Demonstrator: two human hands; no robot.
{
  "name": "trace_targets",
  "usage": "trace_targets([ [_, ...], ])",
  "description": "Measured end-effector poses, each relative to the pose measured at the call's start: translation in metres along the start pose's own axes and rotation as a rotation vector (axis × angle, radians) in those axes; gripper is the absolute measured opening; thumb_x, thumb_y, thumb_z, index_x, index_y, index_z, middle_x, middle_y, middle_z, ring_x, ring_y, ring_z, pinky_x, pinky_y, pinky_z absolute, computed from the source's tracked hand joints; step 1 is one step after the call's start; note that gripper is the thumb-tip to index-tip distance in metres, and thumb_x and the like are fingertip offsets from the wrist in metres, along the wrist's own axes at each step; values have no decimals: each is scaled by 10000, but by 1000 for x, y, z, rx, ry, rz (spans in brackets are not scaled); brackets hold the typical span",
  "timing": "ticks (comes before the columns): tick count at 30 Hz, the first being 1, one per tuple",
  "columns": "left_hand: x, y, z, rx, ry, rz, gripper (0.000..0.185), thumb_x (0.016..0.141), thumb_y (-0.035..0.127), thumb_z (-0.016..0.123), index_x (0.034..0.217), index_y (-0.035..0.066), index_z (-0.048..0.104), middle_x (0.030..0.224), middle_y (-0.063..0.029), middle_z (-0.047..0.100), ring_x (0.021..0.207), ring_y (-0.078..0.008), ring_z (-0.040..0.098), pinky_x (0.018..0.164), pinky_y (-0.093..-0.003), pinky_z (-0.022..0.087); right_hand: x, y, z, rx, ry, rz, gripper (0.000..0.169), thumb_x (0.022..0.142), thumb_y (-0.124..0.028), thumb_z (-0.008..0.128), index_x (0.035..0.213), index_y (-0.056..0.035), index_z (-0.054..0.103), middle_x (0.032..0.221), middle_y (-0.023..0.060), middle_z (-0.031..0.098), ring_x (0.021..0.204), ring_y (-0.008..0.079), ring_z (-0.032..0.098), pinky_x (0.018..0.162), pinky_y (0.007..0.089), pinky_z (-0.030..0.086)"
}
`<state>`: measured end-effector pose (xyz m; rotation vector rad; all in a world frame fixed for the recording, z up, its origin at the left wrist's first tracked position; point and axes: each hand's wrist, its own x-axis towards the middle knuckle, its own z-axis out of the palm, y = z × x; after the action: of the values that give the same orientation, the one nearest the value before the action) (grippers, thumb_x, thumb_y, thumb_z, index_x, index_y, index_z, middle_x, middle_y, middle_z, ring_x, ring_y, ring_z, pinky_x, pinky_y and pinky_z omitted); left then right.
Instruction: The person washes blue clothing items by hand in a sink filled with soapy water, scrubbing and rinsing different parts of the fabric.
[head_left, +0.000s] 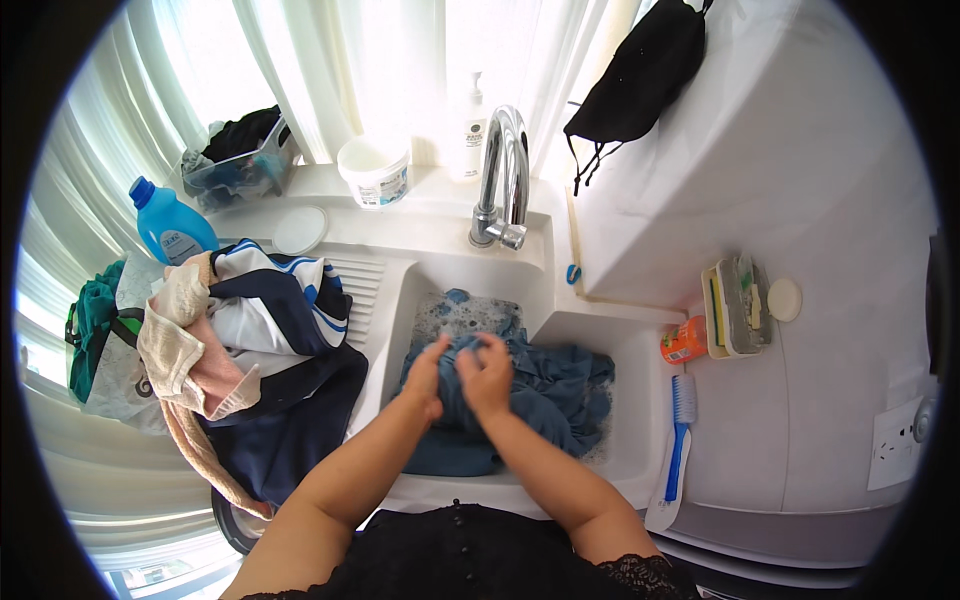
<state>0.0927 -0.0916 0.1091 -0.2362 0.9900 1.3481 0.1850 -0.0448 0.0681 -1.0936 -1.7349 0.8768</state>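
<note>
A wet blue cloth garment (555, 405) lies bunched in the white sink (637, 397), with soapy, foamy water (469, 319) around it. My left hand (429, 379) is over the left part of the garment, its thumb side turned inward. Close beside it on the right, my right hand (486, 375) has its fingers curled against the same cloth. Both hands are somewhat blurred, and the picture does not settle how firmly either one grips the fabric. Behind the garment stands a chrome faucet (495, 180).
Left of the sink, a navy and white jacket (300, 315) and beige-pink towels (180, 337) cover part of the ribbed drainboard (364, 292). A blue detergent bottle (172, 225), white tub (375, 176) and pump bottle (471, 139) stand behind. A blue-handled brush (679, 442) lies at the right edge.
</note>
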Motion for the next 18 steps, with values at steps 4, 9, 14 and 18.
trace_targets([
  [4,30,-12,-27,21,-34,32,314,872,367,514,875,72,624,806,-89,646,719,-222,642,690,-361,546,-6,-3,10,-28,102,-203,264,722,-157,646,613,44,513,852,227,568,763,391,557,711,421,462],
  [9,18,27,-18,504,189,267,351,818,297,634,938,-32,619,892,-100,655,832,-220,640,708,-336,511,53,65,-38,-409,-90,26,347,753,-299,635,683,38,586,896,206,580,834,371,564,731,435,463],
  [14,20,57,-38,1572,375,1239,503,751,345,714,1148,75,567,1232,-189,491,1182,-341,437,934,-486,378,33,24,-80,-575,-226,-295,433,729,-367,701,1021,-65,595,1173,171,520,1090,391,473,804,463,468],
  [18,6,18,-25,2142,97,1266,526,681,320,738,1163,168,590,1379,-143,375,1317,-374,276,1030,-585,241,-1,-8,-79,-813,-570,-318,338,715,-181,694,1030,-110,595,1360,145,375,1236,415,342,868,485,462],
])
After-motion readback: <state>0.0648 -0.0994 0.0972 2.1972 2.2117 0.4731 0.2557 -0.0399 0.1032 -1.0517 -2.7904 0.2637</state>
